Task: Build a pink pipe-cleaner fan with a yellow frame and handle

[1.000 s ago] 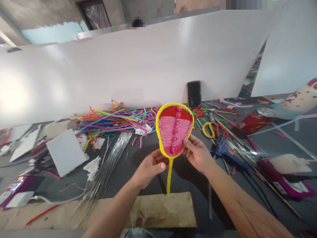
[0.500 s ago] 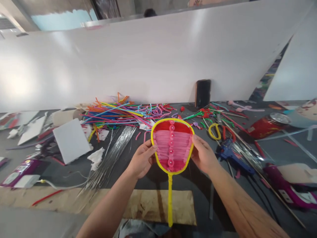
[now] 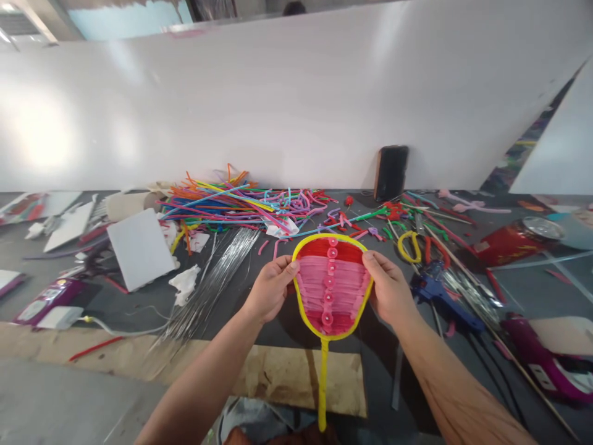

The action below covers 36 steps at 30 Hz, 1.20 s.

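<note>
A fan-shaped pipe-cleaner craft (image 3: 310, 281) with a yellow rim and yellow handle is held up in front of me, above the table. Pink and red strands fill its face, and a column of several pink button-like discs runs down the middle. My left hand (image 3: 273, 287) pinches its left edge between thumb and fingers. On the opposite edge, my right hand (image 3: 388, 285) grips the rim the same way. The handle hangs straight down between my forearms, its lower end near my lap. The fingers behind the rim are partly hidden.
Behind lies a pile of coloured pipe cleaners (image 3: 222, 201). Silver wires (image 3: 217, 272) and a white block (image 3: 141, 250) are at left. To the right are a blue glue gun (image 3: 445, 296), yellow-handled scissors (image 3: 409, 247) and a red can (image 3: 516, 241). A phone (image 3: 391, 173) leans on the white board (image 3: 296, 99).
The craft and both hands sit slightly lower and farther right in view. The background has shifted right too as the camera turned. Both hands keep their hold on the rim.
</note>
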Each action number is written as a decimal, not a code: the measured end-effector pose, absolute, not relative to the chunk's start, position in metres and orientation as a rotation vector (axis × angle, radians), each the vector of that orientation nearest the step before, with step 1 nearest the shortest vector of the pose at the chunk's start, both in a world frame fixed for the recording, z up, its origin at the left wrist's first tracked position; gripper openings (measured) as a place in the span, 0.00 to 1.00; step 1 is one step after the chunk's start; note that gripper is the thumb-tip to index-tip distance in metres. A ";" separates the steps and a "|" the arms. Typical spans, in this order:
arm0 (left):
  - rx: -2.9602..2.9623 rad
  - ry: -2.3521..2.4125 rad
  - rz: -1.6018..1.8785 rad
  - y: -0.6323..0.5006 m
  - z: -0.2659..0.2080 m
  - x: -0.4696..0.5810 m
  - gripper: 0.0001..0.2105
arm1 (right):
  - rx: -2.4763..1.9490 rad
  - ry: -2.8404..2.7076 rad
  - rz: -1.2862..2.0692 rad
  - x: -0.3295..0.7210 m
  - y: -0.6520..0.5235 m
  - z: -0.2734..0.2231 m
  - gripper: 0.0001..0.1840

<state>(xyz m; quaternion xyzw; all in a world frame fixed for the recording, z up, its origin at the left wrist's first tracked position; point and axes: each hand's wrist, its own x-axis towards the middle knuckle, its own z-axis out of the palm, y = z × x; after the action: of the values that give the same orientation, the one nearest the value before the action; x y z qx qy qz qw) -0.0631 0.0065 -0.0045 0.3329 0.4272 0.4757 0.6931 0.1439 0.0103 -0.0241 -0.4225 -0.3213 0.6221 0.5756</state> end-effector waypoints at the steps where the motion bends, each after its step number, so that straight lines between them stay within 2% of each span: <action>1: 0.739 0.962 1.066 0.006 -0.005 -0.063 0.17 | -0.985 -0.752 1.461 0.144 0.010 -0.024 0.11; 21: 0.694 0.975 1.193 0.012 -0.014 -0.064 0.18 | -1.016 -0.717 1.533 0.140 0.009 -0.031 0.13; 25: 0.701 0.745 0.930 0.003 -0.014 -0.062 0.24 | -0.971 -0.510 1.470 0.148 0.019 -0.034 0.12; 33: 0.532 0.458 0.337 -0.018 -0.026 -0.051 0.29 | -0.803 -0.351 1.381 0.165 0.036 -0.042 0.08; 36: 0.484 0.407 0.340 -0.021 -0.029 -0.049 0.25 | -0.728 -0.377 1.390 0.165 0.036 -0.040 0.07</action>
<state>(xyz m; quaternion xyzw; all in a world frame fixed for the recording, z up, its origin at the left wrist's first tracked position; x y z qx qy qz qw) -0.0491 -0.0213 -0.0293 0.2367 0.1993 0.1664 0.9363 0.1654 0.0364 -0.0399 -0.3259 -0.1688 0.6219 0.6918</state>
